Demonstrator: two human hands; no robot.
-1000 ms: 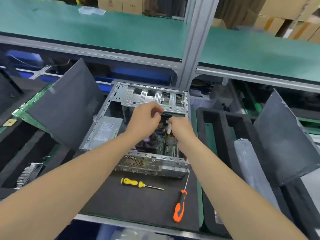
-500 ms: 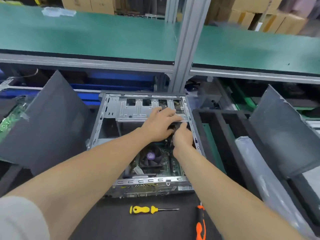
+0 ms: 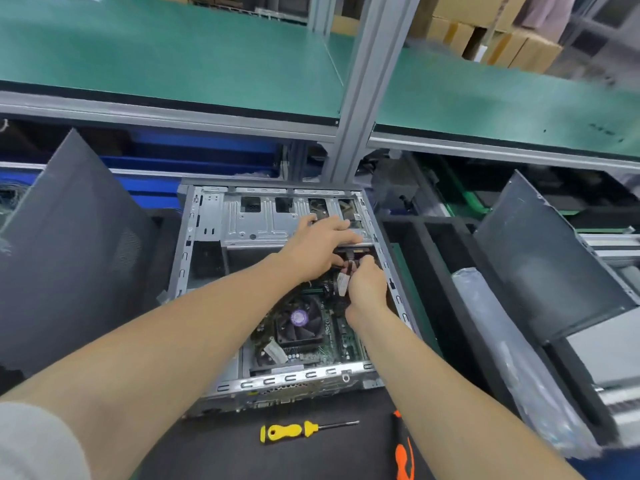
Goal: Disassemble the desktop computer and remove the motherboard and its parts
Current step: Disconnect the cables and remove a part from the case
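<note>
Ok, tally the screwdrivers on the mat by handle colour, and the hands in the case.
Yellow screwdriver: 1
Orange screwdriver: 1
Hands in the case: 2 (left hand on the drive cage, right hand gripping a plug)
Total: 4

Single head-worn wide-angle camera, standing eye height, facing forward and down. Open grey metal computer case point(image 3: 256, 220) close below, centre frame. Long green-topped shelf point(image 3: 173, 57) farther off, spanning top. Straight lines bow near edges.

A yellow screwdriver point(image 3: 291, 432) and an orange-handled screwdriver point(image 3: 403, 455) are laid on the black mat point(image 3: 225, 452). Cardboard boxes point(image 3: 485, 39) are stacked behind the green shelf point(image 3: 173, 53). A plastic-wrapped bundle point(image 3: 502, 341) is seen on black foam point(image 3: 436, 271).
</note>
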